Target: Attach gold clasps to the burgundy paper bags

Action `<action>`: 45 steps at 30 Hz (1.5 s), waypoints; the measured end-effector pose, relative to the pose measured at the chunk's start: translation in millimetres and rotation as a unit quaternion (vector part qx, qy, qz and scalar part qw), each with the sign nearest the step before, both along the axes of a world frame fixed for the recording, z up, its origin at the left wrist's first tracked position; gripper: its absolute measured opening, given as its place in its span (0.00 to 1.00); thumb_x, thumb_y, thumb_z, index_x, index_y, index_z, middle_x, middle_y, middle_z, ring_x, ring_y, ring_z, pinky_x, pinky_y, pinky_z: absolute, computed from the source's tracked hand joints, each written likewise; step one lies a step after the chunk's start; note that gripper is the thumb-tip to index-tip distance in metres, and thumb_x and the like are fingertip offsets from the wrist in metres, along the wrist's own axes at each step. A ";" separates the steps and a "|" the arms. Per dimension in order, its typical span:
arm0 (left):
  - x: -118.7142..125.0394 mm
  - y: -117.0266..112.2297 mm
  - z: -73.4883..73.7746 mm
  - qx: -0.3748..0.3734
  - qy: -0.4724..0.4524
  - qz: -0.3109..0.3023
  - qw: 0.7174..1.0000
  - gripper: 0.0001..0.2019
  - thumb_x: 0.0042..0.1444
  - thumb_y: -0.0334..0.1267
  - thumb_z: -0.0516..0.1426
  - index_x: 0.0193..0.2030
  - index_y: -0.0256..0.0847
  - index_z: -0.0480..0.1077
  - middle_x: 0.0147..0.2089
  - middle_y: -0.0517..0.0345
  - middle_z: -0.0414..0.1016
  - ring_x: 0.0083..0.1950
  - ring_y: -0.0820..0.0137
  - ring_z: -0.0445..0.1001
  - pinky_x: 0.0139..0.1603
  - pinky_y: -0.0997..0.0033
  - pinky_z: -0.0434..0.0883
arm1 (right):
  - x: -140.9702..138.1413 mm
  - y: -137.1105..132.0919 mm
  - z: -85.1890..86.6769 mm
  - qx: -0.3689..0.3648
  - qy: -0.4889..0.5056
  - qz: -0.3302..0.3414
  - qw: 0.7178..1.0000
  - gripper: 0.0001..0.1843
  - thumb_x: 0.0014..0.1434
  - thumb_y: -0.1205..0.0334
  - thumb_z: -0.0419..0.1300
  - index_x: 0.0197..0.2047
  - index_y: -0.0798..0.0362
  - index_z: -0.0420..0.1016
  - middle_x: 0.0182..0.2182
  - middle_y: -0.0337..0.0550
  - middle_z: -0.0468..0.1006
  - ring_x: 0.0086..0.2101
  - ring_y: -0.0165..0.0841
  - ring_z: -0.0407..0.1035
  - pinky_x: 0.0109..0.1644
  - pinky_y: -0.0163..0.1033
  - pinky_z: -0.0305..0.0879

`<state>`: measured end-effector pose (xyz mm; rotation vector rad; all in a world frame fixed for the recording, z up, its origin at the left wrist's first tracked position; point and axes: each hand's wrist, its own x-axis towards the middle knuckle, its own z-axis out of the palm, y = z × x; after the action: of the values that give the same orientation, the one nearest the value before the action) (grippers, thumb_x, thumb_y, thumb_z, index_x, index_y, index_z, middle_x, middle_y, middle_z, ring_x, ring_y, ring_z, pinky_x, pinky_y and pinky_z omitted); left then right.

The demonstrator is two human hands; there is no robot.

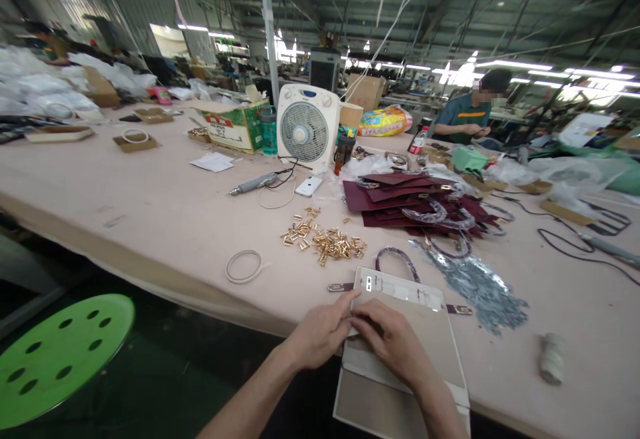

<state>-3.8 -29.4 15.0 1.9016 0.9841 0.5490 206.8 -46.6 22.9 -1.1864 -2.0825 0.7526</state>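
Note:
A flat beige bag panel [410,313] lies at the table's front edge, its lower part reaching past the edge. Near its top is a small rectangular cut-out with a metal piece [369,283]. A maroon handle [397,252] wrapped in clear film arches behind it, and maroon tabs [459,309] stick out at both sides. My left hand [320,332] is closed at the panel's left edge, index finger stretched along it. My right hand [390,335] rests over the panel, its fingers pinched against the left fingertips. What lies between the fingers is hidden.
Gold metal fittings [333,244] lie in a loose pile behind the panel, grey metal plates [487,292] to its right. Farther back are stacked maroon panels [390,195], an electric screwdriver [255,183], a phone [309,186] and a fan [305,125]. A co-worker [465,115] sits across.

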 end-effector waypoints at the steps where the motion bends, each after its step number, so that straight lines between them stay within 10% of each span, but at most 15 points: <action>1: -0.2 -0.2 0.6 0.003 0.001 -0.001 1.000 0.30 0.68 0.37 0.51 0.75 0.48 0.55 0.59 0.50 0.80 0.59 0.57 0.78 0.59 0.61 0.70 | 0.7 0.8 -1.3 -0.002 -0.003 0.000 1.000 0.10 0.72 0.58 0.57 0.49 0.45 0.80 0.42 0.44 0.83 0.43 0.39 0.77 0.50 0.44 0.73; 13: -1.2 12.2 2.4 -0.037 -0.074 0.028 0.996 0.11 0.65 0.39 0.55 0.39 0.38 0.79 0.32 0.59 0.77 0.31 0.71 0.75 0.36 0.75 0.68 | -3.8 -1.9 -14.6 0.016 0.030 -0.036 0.999 0.10 0.73 0.59 0.55 0.41 0.46 0.76 0.37 0.43 0.78 0.40 0.38 0.74 0.45 0.40 0.71; 26: 8.4 17.1 -7.6 -0.148 -0.147 0.109 0.972 0.11 0.61 0.44 0.58 0.34 0.37 0.74 0.23 0.64 0.70 0.24 0.73 0.70 0.28 0.76 0.63 | -4.9 -12.7 -34.0 0.181 0.016 -0.049 0.982 0.09 0.69 0.68 0.58 0.44 0.44 0.76 0.39 0.45 0.81 0.40 0.41 0.75 0.45 0.45 0.72; 32: 7.2 21.2 -6.3 -0.155 -0.141 0.077 0.975 0.10 0.62 0.43 0.57 0.36 0.37 0.73 0.26 0.64 0.69 0.26 0.73 0.70 0.29 0.75 0.63 | 11.2 -28.5 -19.9 0.092 0.086 0.048 0.991 0.09 0.69 0.69 0.57 0.44 0.43 0.74 0.35 0.41 0.79 0.38 0.37 0.75 0.41 0.40 0.73; 39: 7.2 13.7 1.6 -0.042 -0.050 0.017 0.998 0.08 0.64 0.37 0.56 0.36 0.39 0.75 0.31 0.62 0.74 0.32 0.72 0.71 0.33 0.76 0.63 | 45.8 24.0 7.0 0.065 0.075 -0.152 0.983 0.07 0.70 0.57 0.58 0.43 0.45 0.78 0.54 0.48 0.76 0.57 0.43 0.70 0.64 0.49 0.64; 45: 8.3 11.4 7.8 -0.023 -0.028 0.025 0.999 0.09 0.65 0.37 0.55 0.37 0.39 0.76 0.34 0.60 0.76 0.37 0.70 0.72 0.36 0.76 0.65 | 39.3 63.6 3.3 -0.014 0.033 -0.129 0.991 0.10 0.69 0.57 0.58 0.39 0.48 0.79 0.59 0.50 0.72 0.62 0.44 0.65 0.69 0.53 0.57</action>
<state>4.5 -18.0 22.8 1.8155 1.0021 0.5990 246.2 17.1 26.2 -1.3940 -1.8254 0.6893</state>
